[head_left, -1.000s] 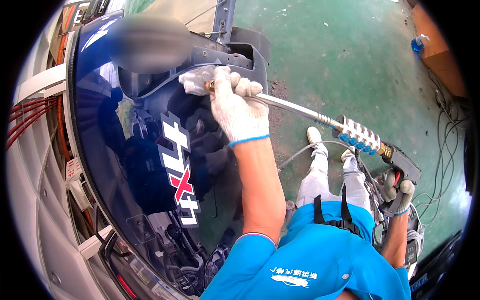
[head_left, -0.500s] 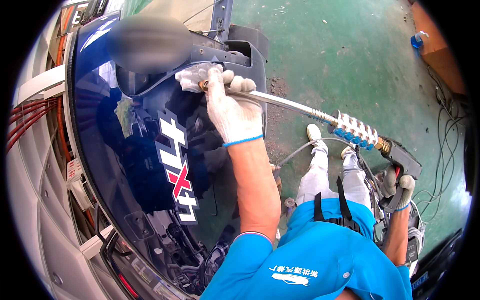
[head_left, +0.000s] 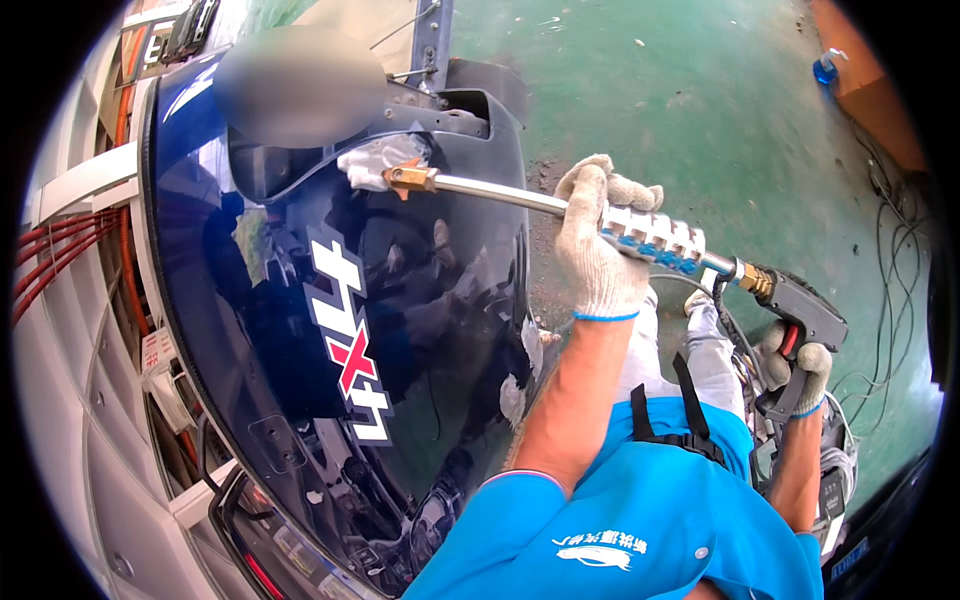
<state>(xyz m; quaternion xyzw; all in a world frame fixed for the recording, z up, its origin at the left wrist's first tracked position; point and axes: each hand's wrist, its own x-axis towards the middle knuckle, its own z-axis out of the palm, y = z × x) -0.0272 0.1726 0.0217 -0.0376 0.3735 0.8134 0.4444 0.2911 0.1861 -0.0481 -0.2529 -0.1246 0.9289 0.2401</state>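
A slide-hammer dent puller reaches across from my right to a dark blue vehicle panel. Its brass-coloured tip is at a sanded, bare-metal patch near the panel's curved edge; whether it is fixed there I cannot tell. My left hand, in a white knitted glove, is closed round the forward end of the ribbed silver sliding weight. Also gloved, my right hand grips the black pistol handle with fingers near its red trigger.
A white-and-red lettering decal is on the panel. Metal framework stands beyond it. Cables lie on the green floor at right, near an orange surface with a blue bottle. Red hoses run along the left.
My left hand has moved right, from the rod near the tip back to the sliding weight. The weight sits a little further left along the rod. My right hand keeps its grip.
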